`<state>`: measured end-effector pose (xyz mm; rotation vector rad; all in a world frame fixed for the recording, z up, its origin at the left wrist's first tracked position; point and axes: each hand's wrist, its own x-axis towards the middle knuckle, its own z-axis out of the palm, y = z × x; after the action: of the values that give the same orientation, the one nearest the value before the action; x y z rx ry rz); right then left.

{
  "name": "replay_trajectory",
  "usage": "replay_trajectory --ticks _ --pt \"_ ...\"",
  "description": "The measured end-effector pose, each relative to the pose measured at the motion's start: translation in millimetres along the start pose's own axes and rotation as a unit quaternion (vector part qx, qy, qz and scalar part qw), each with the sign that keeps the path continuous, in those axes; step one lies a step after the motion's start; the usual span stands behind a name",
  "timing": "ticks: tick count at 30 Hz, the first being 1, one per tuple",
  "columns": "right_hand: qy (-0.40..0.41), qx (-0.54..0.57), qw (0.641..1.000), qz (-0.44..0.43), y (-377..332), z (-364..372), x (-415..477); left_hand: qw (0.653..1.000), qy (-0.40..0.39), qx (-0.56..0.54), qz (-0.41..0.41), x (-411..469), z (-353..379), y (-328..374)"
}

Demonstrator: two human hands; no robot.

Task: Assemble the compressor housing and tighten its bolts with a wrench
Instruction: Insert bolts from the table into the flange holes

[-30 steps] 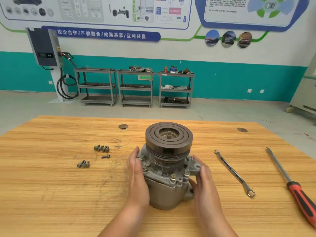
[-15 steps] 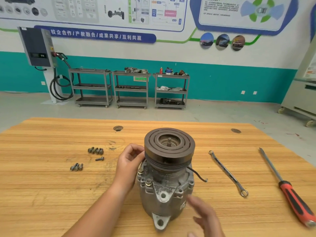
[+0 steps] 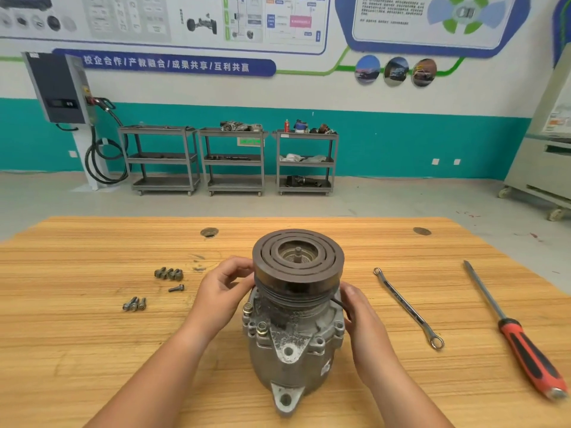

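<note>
Grey cast metal, upright on the wooden table (image 3: 77, 350): found the compressor housing (image 3: 290, 350) turned about since a second earlier, with a mounting ear now swung round to its near side. Brought the right hand (image 3: 361, 313) back against the housing's right flank, beside a black wire (image 3: 340, 304), after lifting it clear half a second before; could not tell whether it gripped or merely rested, with fingertips hidden. Kept the left hand (image 3: 224, 291) curled on the left rim of the clutch pulley (image 3: 298, 267) atop the housing. Left loose bolts (image 3: 169, 274) well to the housing's left and the wrench (image 3: 408, 307) to its right, untouched. Judged as repositioning to reach the remaining bolt holes, with tightening not yet begun.
</note>
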<state>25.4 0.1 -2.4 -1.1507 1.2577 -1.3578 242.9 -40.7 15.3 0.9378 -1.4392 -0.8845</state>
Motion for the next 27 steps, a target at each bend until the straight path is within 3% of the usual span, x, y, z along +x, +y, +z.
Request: replay_trajectory --ticks 4,11,17,20,27 --pt "-0.035 0.055 0.998 0.012 -8.0 12.9 8.4 0.999 0.030 -0.022 -0.032 -5.7 6.2 -3.7" --pt "-0.001 0.118 0.992 0.043 -1.3 16.8 9.5 0.996 0.029 -0.050 -0.073 -16.0 15.1 6.4" --pt "0.034 0.208 0.976 0.053 4.0 23.3 8.3 0.960 0.138 -0.212 -0.119 -80.4 36.2 2.7" --pt "0.079 0.231 0.968 0.049 4.1 29.8 1.3 0.936 0.132 -0.278 -0.170 -94.0 57.3 1.0" --pt "0.138 0.215 0.967 -0.009 8.4 52.7 -36.2 0.944 0.097 -0.254 -0.186 -67.3 46.4 1.8"
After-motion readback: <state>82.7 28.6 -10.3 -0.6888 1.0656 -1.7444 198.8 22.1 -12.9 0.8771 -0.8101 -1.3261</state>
